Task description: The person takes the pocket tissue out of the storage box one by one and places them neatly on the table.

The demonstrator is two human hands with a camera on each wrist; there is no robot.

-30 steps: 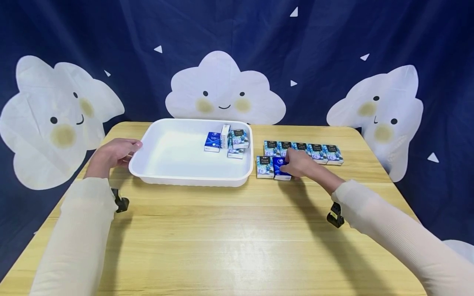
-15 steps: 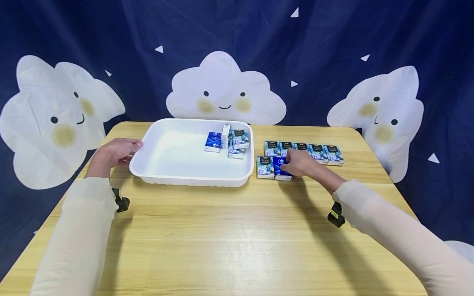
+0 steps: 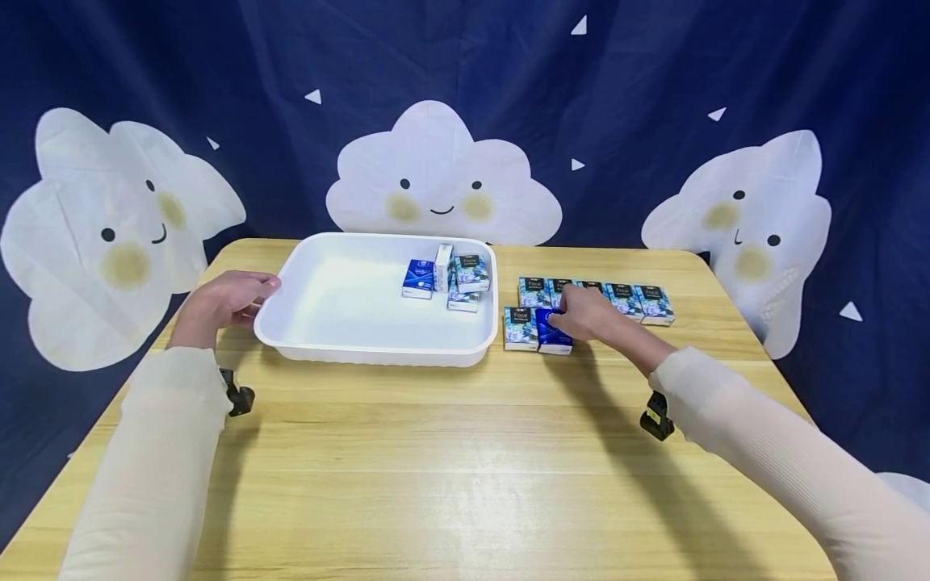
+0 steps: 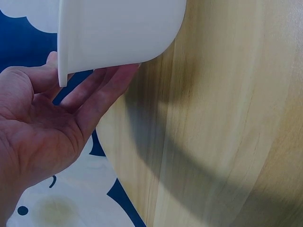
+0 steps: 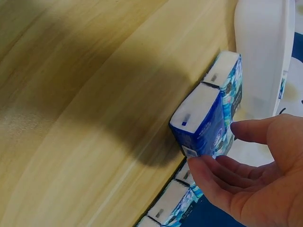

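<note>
My left hand (image 3: 236, 297) holds the white tray (image 3: 370, 352) at its left end; in the left wrist view the thumb is at the rim and the fingers of the hand (image 4: 52, 118) reach under the tray (image 4: 118, 33). At the blue tissue pack (image 3: 555, 343), right of the tray, is my right hand (image 3: 590, 315). Seen from the right wrist, the fingers of that hand (image 5: 255, 170) touch the end of the blue pack (image 5: 198, 111), with the thumb by its printed face. A floral pack (image 3: 520, 329) lies against the blue one's left side.
Behind the right hand runs a row of several floral packs (image 3: 651, 303). Inside the tray's right part are a blue pack (image 3: 417, 277) and several floral ones (image 3: 471, 273), one upright. A cloud-patterned curtain (image 3: 450, 48) hangs behind the wooden table (image 3: 407, 460).
My right hand has shifted slightly up and back over the blue pack, with more of the pack uncovered. The left hand and the tray have stayed put.
</note>
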